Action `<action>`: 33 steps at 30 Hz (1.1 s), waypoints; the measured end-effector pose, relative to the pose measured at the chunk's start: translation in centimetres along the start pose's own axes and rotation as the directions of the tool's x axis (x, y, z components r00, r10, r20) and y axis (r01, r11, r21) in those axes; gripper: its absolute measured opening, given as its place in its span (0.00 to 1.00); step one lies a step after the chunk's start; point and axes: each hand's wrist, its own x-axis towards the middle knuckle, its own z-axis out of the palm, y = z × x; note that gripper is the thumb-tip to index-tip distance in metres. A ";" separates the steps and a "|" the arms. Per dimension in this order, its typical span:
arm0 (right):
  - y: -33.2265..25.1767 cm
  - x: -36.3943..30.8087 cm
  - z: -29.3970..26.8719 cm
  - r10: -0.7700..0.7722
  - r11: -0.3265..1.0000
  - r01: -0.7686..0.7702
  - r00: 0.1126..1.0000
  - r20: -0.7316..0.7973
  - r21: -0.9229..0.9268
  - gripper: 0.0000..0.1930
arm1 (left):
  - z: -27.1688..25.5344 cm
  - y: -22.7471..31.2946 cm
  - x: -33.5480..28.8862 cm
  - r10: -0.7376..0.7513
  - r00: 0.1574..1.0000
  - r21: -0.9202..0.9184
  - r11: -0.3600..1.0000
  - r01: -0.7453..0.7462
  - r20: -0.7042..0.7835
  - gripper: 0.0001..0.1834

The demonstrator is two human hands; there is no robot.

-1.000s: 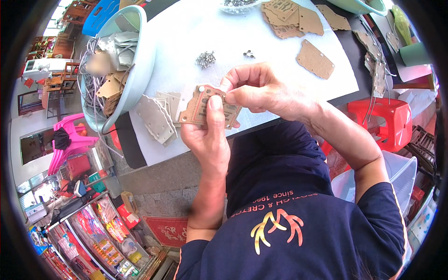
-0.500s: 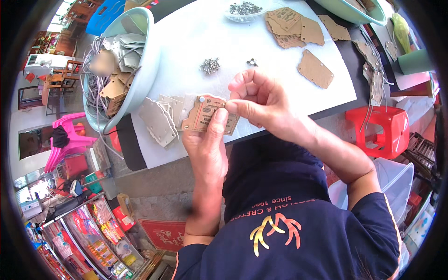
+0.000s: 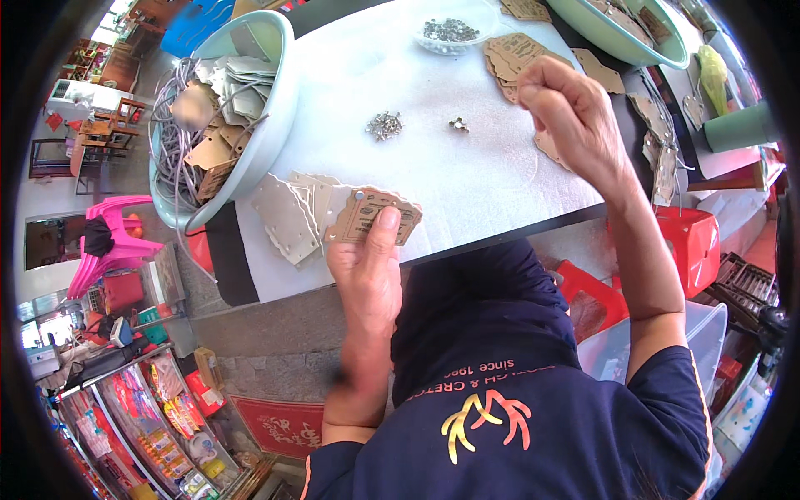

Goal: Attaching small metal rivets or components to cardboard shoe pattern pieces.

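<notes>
My left hand [image 3: 367,279] holds a brown printed cardboard tag [image 3: 355,218] by its lower edge, thumb on its face. A small round metal rivet sits at the tag's upper left corner. Beside it, pale grey tags [image 3: 286,215] lie overlapping at the table's near left. My right hand [image 3: 577,125] is raised at the right, fingers curled closed; whatever they hold, if anything, is hidden. It covers part of a stack of brown tags [image 3: 510,57] and most of a single brown tag [image 3: 550,152]. Two small heaps of metal rivets [image 3: 384,126] lie mid-table.
A pale green basin [image 3: 279,108] with tags and grey cords stands at the left. A clear bowl of metal pieces [image 3: 454,48] is at the far side, another basin [image 3: 600,25] at the far right. A red stool [image 3: 687,250] stands right of the table.
My right hand has left the tag's edge and moved right and away, toward the brown tags. My left hand still holds the tag in nearly the same place. The view has shifted slightly.
</notes>
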 end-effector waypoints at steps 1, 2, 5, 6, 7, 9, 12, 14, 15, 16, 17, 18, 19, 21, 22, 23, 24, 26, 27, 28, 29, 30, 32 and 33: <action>0.4 0.3 -0.2 -0.056 0.998 0.055 0.998 -0.026 -0.019 0.07 | 0.3 0.2 0.2 -0.010 0.999 -0.040 0.999 0.012 0.032 0.11; 0.5 0.5 -0.2 -0.056 0.998 0.055 0.998 -0.027 -0.024 0.07 | 0.4 0.3 0.3 -0.019 0.998 -0.078 0.997 0.024 0.064 0.10; 0.9 0.9 0.3 -0.278 0.940 0.279 0.960 0.036 -0.197 0.08 | 0.5 0.3 0.4 -0.056 0.997 -0.029 0.998 0.058 0.058 0.12; 1.3 0.8 0.7 -0.279 0.939 0.281 0.960 0.037 -0.197 0.08 | 0.5 0.3 0.4 -0.055 0.997 -0.031 0.998 0.056 0.057 0.12; 1.5 0.8 1.3 -0.290 0.928 0.296 0.955 0.060 -0.226 0.08 | 0.6 0.4 0.4 -0.055 0.997 -0.034 0.998 0.057 0.059 0.12; 1.9 0.7 1.8 -0.300 0.902 0.322 0.947 0.118 -0.287 0.07 | 0.7 0.4 0.5 -0.056 0.996 -0.039 0.998 0.058 0.063 0.12; 1.6 0.5 2.6 -0.198 0.928 0.247 0.961 0.194 -0.280 0.06 | 0.8 0.6 0.5 -0.079 0.996 -0.050 0.995 0.081 0.043 0.11; 1.3 0.5 2.7 -0.169 0.924 0.230 0.962 0.216 -0.305 0.05 | 0.8 0.5 0.6 -0.085 0.996 -0.046 0.995 0.086 0.037 0.10; 1.5 0.6 2.8 -0.175 0.917 0.237 0.962 0.211 -0.321 0.05 | 0.8 0.5 0.6 -0.084 0.996 -0.046 0.995 0.086 0.036 0.10; 1.6 0.7 2.8 -0.180 0.909 0.243 0.962 0.205 -0.338 0.05 | 0.9 0.5 0.6 -0.086 0.996 -0.055 0.995 0.087 0.034 0.10; 1.9 0.9 2.9 -0.180 0.909 0.242 0.962 0.205 -0.339 0.05 | 0.9 0.5 0.6 -0.087 0.996 -0.064 0.994 0.089 0.033 0.10; 2.2 1.1 3.0 -0.212 0.903 0.265 0.959 0.185 -0.339 0.05 | 0.9 0.6 0.6 -0.087 0.996 -0.065 0.994 0.089 0.034 0.10; 2.4 1.3 3.1 -0.244 0.895 0.288 0.955 0.166 -0.340 0.05 | 0.9 0.6 0.6 -0.094 0.995 -0.051 0.994 0.096 0.043 0.11; 2.3 1.8 3.2 -0.267 0.887 0.317 0.946 0.186 -0.337 0.05 | 0.9 0.6 0.5 -0.101 0.993 -0.038 0.994 0.103 0.054 0.13; 2.3 2.0 3.3 -0.292 0.878 0.347 0.934 0.207 -0.331 0.05 | 0.8 0.6 0.5 -0.099 0.994 -0.033 0.994 0.101 0.050 0.12; 2.3 2.2 3.3 -0.293 0.877 0.349 0.933 0.207 -0.330 0.05 | 0.8 0.7 0.5 -0.097 0.994 -0.029 0.995 0.099 0.046 0.12; 2.5 2.4 3.4 -0.306 0.862 0.382 0.916 0.259 -0.332 0.04 | 0.7 0.7 0.5 -0.096 0.994 -0.029 0.995 0.098 0.046 0.12; 2.7 2.7 3.4 -0.316 0.849 0.412 0.898 0.307 -0.330 0.04 | 0.8 0.6 0.5 -0.105 0.993 -0.018 0.994 0.106 0.048 0.12; 2.7 2.8 3.3 -0.303 0.841 0.415 0.893 0.334 -0.346 0.04 | 0.9 0.6 0.6 -0.106 0.993 -0.017 0.994 0.107 0.049 0.12; 2.7 2.9 3.2 -0.290 0.831 0.421 0.886 0.362 -0.364 0.04 | 1.0 0.6 0.6 -0.103 0.994 -0.031 0.994 0.105 0.041 0.11; 2.6 2.9 3.2 -0.290 0.831 0.421 0.886 0.362 -0.365 0.04 | 1.1 0.7 0.6 -0.101 0.994 -0.045 0.994 0.103 0.034 0.10; 2.6 2.9 3.2 -0.278 0.824 0.417 0.887 0.370 -0.383 0.05 | 1.0 0.6 0.6 -0.102 0.994 -0.045 0.994 0.103 0.035 0.10; 2.5 2.9 3.2 -0.267 0.817 0.416 0.887 0.377 -0.399 0.05 | 0.9 0.6 0.5 -0.097 0.995 -0.062 0.993 0.099 0.037 0.10; 2.6 2.9 3.0 -0.258 0.816 0.407 0.891 0.373 -0.409 0.05 | 0.9 0.6 0.5 -0.097 0.995 -0.062 0.993 0.099 0.037 0.10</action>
